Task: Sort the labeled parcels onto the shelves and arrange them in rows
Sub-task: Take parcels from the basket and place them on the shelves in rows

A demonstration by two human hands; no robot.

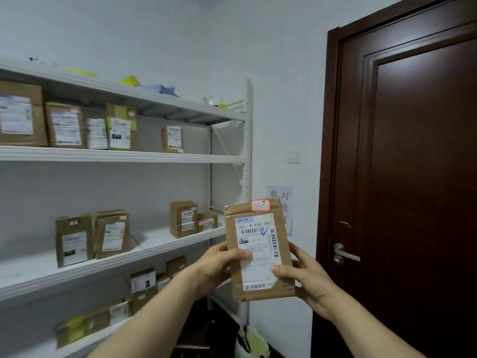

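At the frame's left, shelved parcels (64, 125) are already standing in rows on the shelves (116, 157), with gaps remaining. At lower centre, the left hand (219, 264) is gripping one more parcel (258, 249) upright in the air, the right hand (302, 277) gripping its other edge, fingers curled round it. Its sticker (261, 205), seemingly 3-1-7, is awaiting a slot.

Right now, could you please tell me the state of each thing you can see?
Parcel: upright, label facing the camera, held off the shelves.
Left hand: grips the parcel's left edge.
Right hand: grips its right edge.
Door: closed.
Door handle: level.
Shelved parcels: standing upright.
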